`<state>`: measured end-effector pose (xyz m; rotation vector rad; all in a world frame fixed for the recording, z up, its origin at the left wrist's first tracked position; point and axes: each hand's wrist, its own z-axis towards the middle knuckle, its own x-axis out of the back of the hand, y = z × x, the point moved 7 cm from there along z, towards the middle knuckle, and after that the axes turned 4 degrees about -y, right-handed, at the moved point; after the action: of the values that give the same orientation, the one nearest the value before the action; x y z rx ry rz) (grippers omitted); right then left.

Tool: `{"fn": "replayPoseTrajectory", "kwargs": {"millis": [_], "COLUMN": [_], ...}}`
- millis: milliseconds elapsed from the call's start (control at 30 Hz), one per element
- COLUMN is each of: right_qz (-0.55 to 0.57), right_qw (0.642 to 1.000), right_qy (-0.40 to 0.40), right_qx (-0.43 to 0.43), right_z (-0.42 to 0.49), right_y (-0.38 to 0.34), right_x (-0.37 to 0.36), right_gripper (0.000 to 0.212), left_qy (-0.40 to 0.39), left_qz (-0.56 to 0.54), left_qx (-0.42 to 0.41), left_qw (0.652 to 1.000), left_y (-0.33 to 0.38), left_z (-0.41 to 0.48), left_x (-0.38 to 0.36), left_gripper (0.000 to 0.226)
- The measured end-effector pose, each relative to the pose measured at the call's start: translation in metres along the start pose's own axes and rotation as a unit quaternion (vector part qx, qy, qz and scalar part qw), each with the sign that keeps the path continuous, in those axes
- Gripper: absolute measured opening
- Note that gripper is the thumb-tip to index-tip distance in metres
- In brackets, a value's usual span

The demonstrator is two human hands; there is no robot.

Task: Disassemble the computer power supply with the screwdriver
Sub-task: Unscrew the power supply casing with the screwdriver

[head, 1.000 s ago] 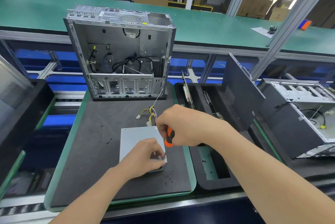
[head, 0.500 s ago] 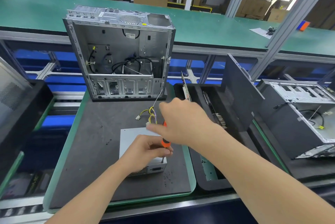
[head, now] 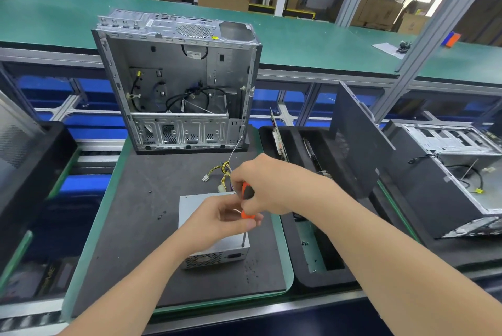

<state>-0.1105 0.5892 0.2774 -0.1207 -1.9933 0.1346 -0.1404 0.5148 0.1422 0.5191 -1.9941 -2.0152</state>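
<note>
Seating the screwdriver (head: 247, 192) tip at the 5 o'clock corner of the supply (head: 190, 206), central on the mat (head: 141, 227). Right hand (head: 267, 187) grips the handle; left hand (head: 217, 223) pinches its lower end. Advise vertical shaft, firm downward pressure.

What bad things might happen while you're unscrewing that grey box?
The screwdriver tip sits right at the power supply's near corner, so it might slip off. The left hand is close beside the shaft and might get poked. A freed screw may roll among the loose screws on the mat.
</note>
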Motion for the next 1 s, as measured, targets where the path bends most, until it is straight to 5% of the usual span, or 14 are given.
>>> {"fn": "replayPoseTrajectory", "kwargs": {"millis": [333, 433, 533, 667, 1000], "right_qz": [-0.028, -0.022, -0.079, 0.003, -0.017], "right_qw": [0.997, 0.996, 0.975, 0.980, 1.000], "right_qy": [-0.008, 0.089, 0.189, 0.123, 0.000], "right_qx": [0.072, 0.022, -0.086, -0.156, -0.001], "right_z": [-0.004, -0.007, -0.009, 0.001, 0.003], "right_y": [-0.003, -0.001, 0.003, 0.011, -0.003], "right_x": [-0.003, 0.009, 0.017, -0.005, -0.003], "right_gripper": [0.023, 0.027, 0.055, 0.053, 0.009], "left_qy": [0.014, 0.018, 0.003, 0.002, -0.003], "left_qz": [0.020, 0.013, 0.018, 0.034, -0.015], "left_qx": [-0.001, -0.004, 0.006, 0.008, 0.006], "left_qw": [1.000, 1.000, 1.000, 0.999, 1.000], "left_y": [0.006, 0.004, 0.004, 0.006, 0.008], "left_z": [0.002, 0.003, 0.003, 0.002, -0.001], "left_x": [0.002, 0.003, 0.000, 0.000, -0.004], "left_gripper": [0.024, 0.033, 0.019, 0.019, 0.018]}}
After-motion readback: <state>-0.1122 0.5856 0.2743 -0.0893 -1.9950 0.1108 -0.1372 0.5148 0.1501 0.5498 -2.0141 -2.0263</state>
